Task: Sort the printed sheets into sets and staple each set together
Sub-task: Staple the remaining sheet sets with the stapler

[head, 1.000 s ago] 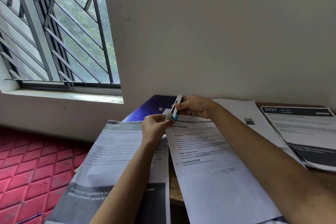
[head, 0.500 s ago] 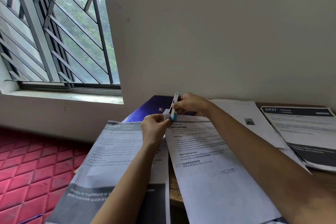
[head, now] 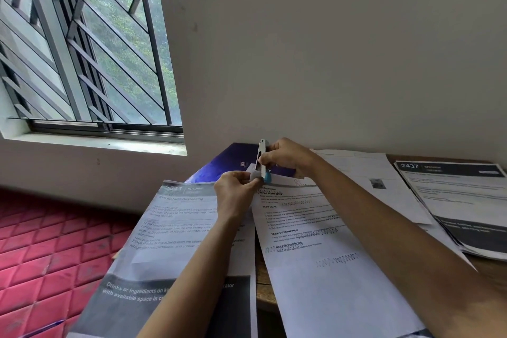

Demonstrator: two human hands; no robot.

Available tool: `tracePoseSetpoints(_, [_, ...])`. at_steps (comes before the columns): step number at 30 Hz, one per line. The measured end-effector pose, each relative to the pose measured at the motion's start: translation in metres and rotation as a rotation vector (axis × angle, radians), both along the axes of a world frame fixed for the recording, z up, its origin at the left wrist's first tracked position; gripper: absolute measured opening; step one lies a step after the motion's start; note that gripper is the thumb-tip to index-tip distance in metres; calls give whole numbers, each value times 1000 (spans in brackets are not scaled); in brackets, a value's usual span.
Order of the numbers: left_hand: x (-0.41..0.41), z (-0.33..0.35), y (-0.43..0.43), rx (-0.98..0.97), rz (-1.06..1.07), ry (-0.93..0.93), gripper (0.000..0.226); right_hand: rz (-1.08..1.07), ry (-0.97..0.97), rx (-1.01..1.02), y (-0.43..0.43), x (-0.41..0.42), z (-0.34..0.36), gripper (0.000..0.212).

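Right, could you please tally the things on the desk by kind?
4 printed paper piles: grey-headed sheet, centre sheet, white sheet with a small photo, 2437 pile
1 stapler
1 purple folder
Total: 6

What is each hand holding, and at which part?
The right hand grips the stapler around its middle. The left hand seems to pinch the sheet's top corner, at the stapler's lower end.
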State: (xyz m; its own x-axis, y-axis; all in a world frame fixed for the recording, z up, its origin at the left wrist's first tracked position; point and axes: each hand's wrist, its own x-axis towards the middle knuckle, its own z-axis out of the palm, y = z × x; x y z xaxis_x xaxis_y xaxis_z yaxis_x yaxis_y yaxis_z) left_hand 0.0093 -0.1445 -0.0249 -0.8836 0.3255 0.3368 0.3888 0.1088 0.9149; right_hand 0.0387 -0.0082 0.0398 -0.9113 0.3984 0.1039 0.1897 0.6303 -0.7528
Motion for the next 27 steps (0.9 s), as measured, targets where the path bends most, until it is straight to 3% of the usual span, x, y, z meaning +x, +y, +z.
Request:
tracePoseSetpoints(5, [-1,-2,0,-16,5,7,17,6,22,15,2,0,-1,22])
tracePoseSetpoints(22, [-2,-3,1,-23,19,40,9,40,18,15,0,2,0,16])
tracePoseSetpoints(27, [-6,-2,2,16,-25,-56,7,37,22,-29,3,1,-1,22])
